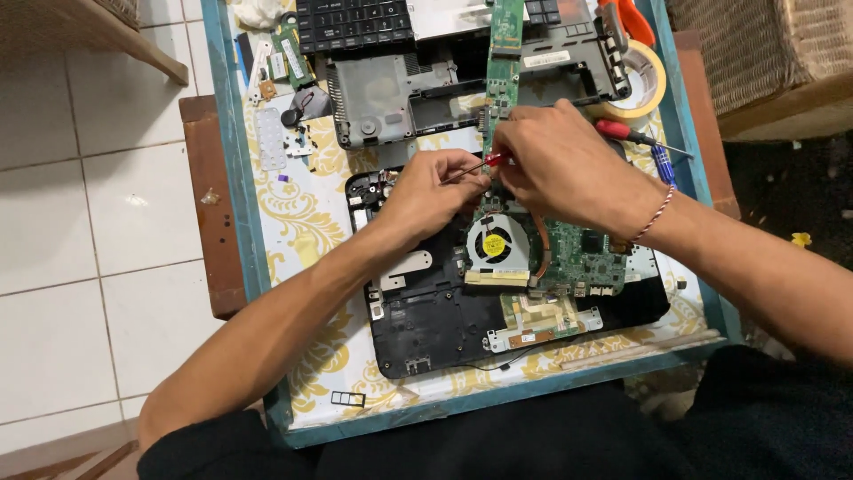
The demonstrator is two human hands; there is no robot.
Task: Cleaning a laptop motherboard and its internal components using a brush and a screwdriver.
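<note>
Head view shows both hands meeting just above the middle of the frame, over a green motherboard [582,253] that lies in the black bottom shell of a laptop [444,324]. Left hand [433,191], coming in from the lower left, is curled narrow, fingertips pinched around the thin shaft of a small red-handled screwdriver [493,160]. Right hand [555,164], coming in from the right, is closed over that tool's handle from above, so only a bit of red shows between the two hands. The tool's long axis runs roughly left to right across the frame, its tip hidden beneath the left fingers; I cannot tell what it touches. Directly below the hands sits the round cooling fan [493,244] with a copper heat pipe [540,249] curving along its right side. A narrow strip of the green board reaches up past the right knuckles to the top edge. Beyond them, toward the upper part, lies the grey laptop frame [391,98] with a keyboard [354,22] above it. Upper right holds a roll of tape [641,84] and a second red-handled screwdriver [633,135], close to the right wrist. Open patterned tabletop [306,218] lies left of the left hand; the table's blue edge [233,169] borders it further left.
</note>
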